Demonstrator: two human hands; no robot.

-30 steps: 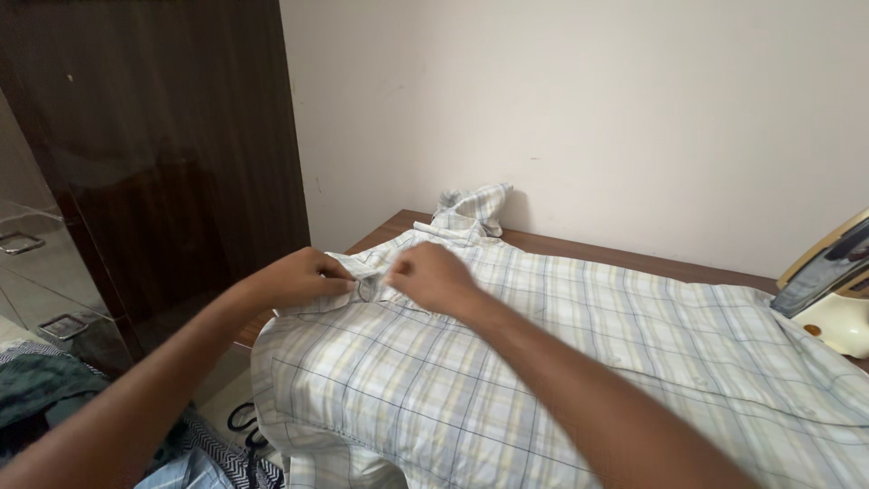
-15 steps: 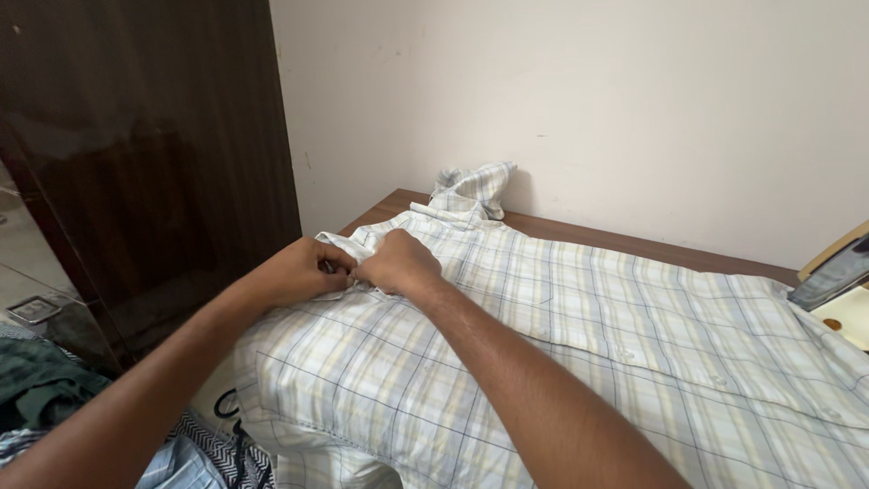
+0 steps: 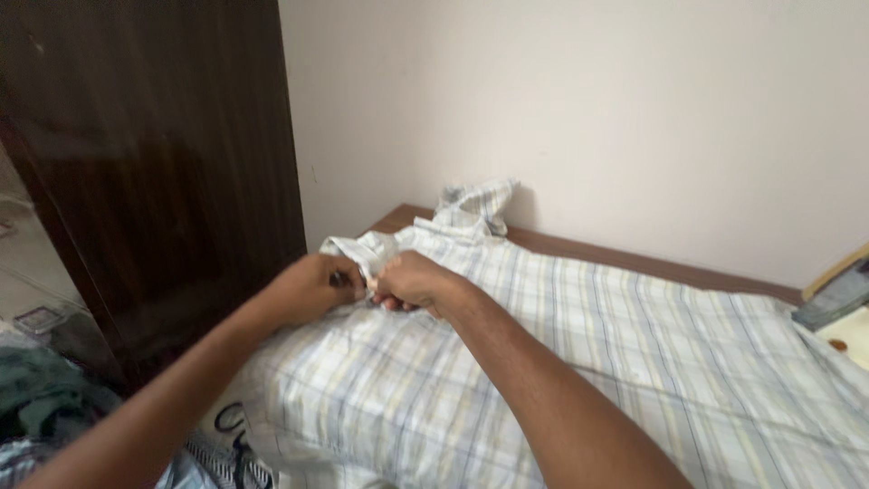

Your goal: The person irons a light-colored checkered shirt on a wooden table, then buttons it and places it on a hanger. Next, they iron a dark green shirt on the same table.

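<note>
Across the middle of the frame a pale plaid shirt [image 3: 579,344] lies spread on the wooden desk [image 3: 579,246], its long axis running from the collar at centre left toward the lower right. Both forearms reach in from the bottom edge and meet at the collar. Left hand [image 3: 312,288] and right hand [image 3: 412,281] are curled closed, each pinching the shirt's fabric, knuckles nearly touching. An iron [image 3: 837,308] sits at the right edge.
</note>
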